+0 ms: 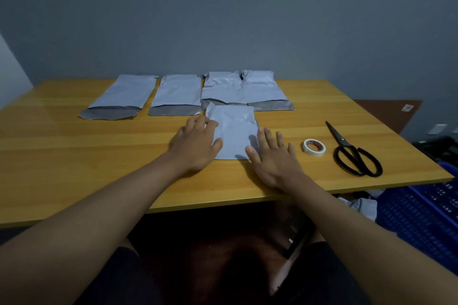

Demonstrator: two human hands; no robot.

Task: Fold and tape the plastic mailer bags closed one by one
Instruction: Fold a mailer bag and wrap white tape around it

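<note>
**First mailer folded, tape not yet on**

While both hands are pressing flat on the folded mailer (233, 131) at the centre of the worktop (74, 146), the task is looking barely begun. The left hand (197, 142) is lying at the bag's 9 o'clock edge, fingers loosely spread over the corner; the right hand (271, 156) is resting with straight, spread fingers at its 4 o'clock corner. Neither hand is pinching anything. No tape is showing on this bag, so sealing is still waiting. The tape roll (314, 147) is sitting at 3 o'clock from the bag, untouched, with the scissors (352, 153) lying just beyond it. At 12 o'clock, a row of four unfolded mailers (178, 91) is lying with grey open flaps towards the person, all awaiting folding and taping
</note>
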